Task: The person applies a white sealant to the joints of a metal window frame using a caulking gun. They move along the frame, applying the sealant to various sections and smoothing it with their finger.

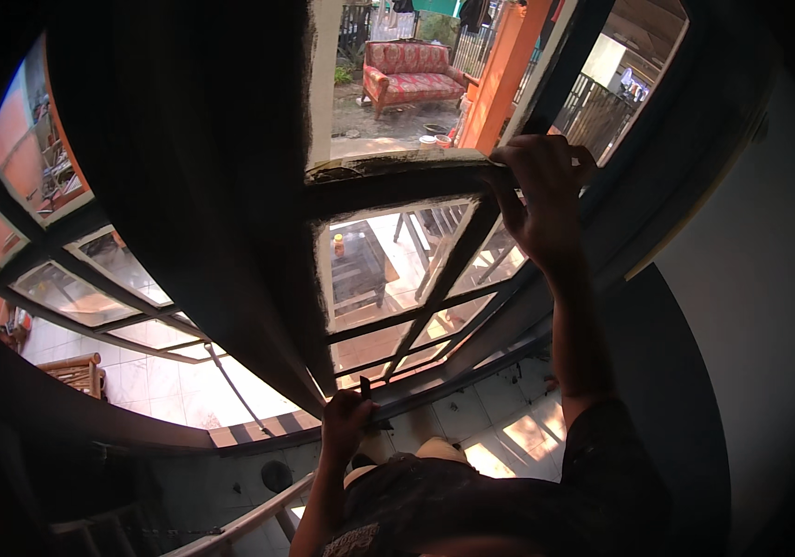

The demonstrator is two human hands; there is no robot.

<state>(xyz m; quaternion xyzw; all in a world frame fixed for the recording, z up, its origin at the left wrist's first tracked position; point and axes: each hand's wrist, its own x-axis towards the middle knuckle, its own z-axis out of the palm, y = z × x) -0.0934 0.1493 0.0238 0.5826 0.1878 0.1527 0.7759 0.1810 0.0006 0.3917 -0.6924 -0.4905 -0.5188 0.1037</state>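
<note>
**Light fingertips at the crossbar, steady left hand below**

Your right hand [546, 190] is up at the window frame [397, 191], its fingers bent over the bar where it meets the slanting upright, the thumb apart to their left. Whether anything is pinched there, you cannot tell from this view. Just left of that thumb runs a pale strip [384, 167], perhaps tape or paper, smeared dark, along the bottom edge of the upper pane [374, 130]. The lower pane [397, 269] lies below and left of the same hand.

Your left hand [346, 418] is low, well below the right, fingers curled around a small dark piece [366, 382] that juts up above the fist. What it is stays too dim to say.

To handle this well, work the strip's edge with your fingertips and draw it slowly, low and close to the glass; a sharp tug could tear it. Hold your right wrist clear of the dark bar, in case its finish marks easily. Point the dark piece away from the panes, since a knock may scratch them.
</note>
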